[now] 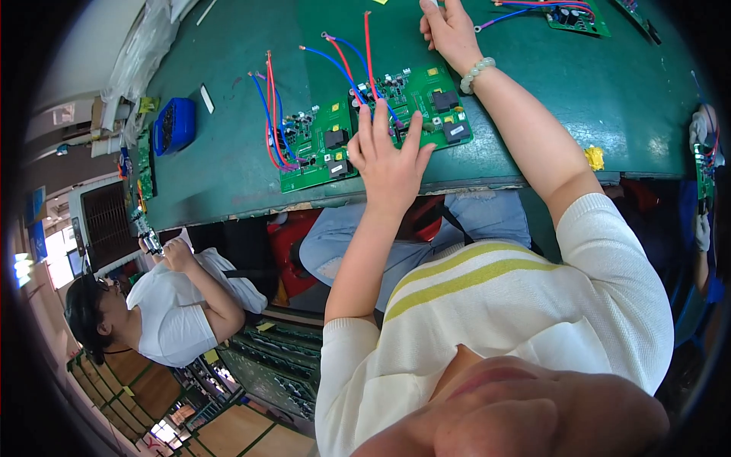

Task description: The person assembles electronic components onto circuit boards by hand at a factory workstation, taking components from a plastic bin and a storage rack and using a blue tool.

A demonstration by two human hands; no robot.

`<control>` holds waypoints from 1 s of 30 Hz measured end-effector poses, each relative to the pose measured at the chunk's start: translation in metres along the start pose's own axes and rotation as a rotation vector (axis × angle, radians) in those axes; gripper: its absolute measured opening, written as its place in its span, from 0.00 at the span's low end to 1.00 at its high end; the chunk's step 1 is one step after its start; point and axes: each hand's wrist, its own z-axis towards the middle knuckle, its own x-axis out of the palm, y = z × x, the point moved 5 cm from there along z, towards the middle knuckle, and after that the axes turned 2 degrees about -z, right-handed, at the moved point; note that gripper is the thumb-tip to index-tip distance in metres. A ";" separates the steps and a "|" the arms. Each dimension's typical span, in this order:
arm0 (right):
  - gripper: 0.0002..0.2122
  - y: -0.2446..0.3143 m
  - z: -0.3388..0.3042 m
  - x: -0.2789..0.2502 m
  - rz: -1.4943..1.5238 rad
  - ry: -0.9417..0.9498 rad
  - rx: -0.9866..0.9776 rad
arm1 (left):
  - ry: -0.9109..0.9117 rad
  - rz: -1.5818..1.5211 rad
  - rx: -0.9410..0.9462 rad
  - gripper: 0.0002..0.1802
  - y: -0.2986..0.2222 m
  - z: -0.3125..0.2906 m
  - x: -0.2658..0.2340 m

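Left hand (390, 167) — loosely spread — touches a circuit board (420, 93).

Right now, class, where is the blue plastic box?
In the head view, the blue plastic box sits toward the left of the green table, just left of a white strip; the left hand is farther right.

The green table (236, 46) carried wired circuit boards (425, 90). A blue box (176, 126), a white strip (206, 99) and yellow scrap (595, 158) lay there.

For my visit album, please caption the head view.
Left hand spread over a wired circuit board, right hand farther across the table.
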 end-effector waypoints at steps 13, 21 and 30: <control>0.13 -0.035 0.028 -0.022 -0.093 0.022 -0.441 | -0.248 -0.460 -0.410 0.43 0.018 0.050 0.028; 0.15 -0.026 0.009 -0.046 -0.479 -0.089 -0.629 | -0.223 -0.442 -0.255 0.48 0.041 0.055 0.040; 0.14 -0.020 -0.068 -0.063 -1.141 -0.025 -0.571 | -0.191 -0.453 -0.247 0.35 0.051 0.053 0.043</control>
